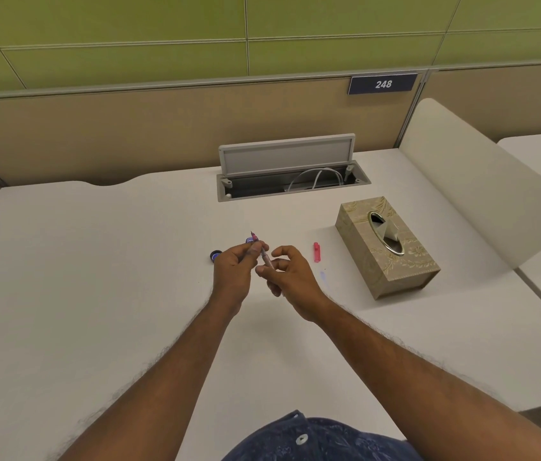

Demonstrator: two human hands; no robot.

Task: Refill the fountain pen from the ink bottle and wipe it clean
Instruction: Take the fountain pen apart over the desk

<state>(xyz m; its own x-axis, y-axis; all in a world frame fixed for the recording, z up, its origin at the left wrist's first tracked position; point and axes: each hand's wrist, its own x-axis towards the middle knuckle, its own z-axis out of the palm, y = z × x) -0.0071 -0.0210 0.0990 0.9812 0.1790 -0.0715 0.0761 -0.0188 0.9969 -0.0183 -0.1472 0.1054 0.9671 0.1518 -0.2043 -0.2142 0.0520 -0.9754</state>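
Note:
My left hand (234,271) grips a pink fountain pen (260,249) near its front, nib pointing up and away. My right hand (287,276) pinches the pen's rear end with thumb and fingers. The small ink bottle (249,241) stands just behind my left hand, mostly hidden by my fingers. Its dark cap (215,254) lies on the desk to the left. A pink pen cap (317,252) lies to the right of my hands.
A beige tissue box (387,247) with a tissue sticking out sits at the right on the white desk (96,277). An open cable hatch (290,174) is at the back. A faint blue smear (323,276) marks the desk near my right hand.

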